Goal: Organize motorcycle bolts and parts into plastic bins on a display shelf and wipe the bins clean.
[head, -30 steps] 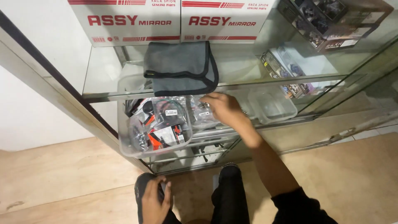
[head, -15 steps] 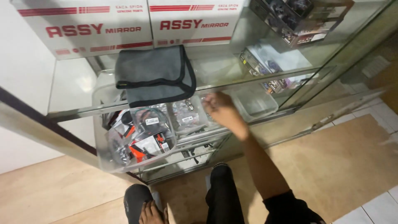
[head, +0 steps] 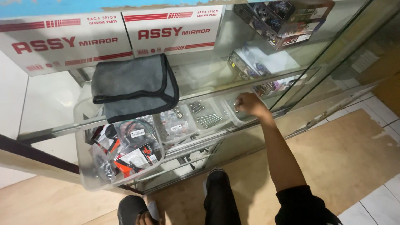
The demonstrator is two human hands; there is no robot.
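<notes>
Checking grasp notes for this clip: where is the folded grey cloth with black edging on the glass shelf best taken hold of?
Probably at the front folded edge of the folded grey cloth with black trim, coming from the open front of the glass shelf. That edge overhangs the shelf lip, so fingers could pinch it above and below. The white boxes crowd its back. The right hand is away at a clear plastic tray.

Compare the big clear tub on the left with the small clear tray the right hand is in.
The big clear tub is deeper and wider than the small clear tray. The tub is crammed with packaged parts and coiled cables; the tray looks nearly empty. A grey cloth lies on the glass above the tub, while the right hand reaches into the tray. Both are clear plastic and sit on the same shelf.
</notes>
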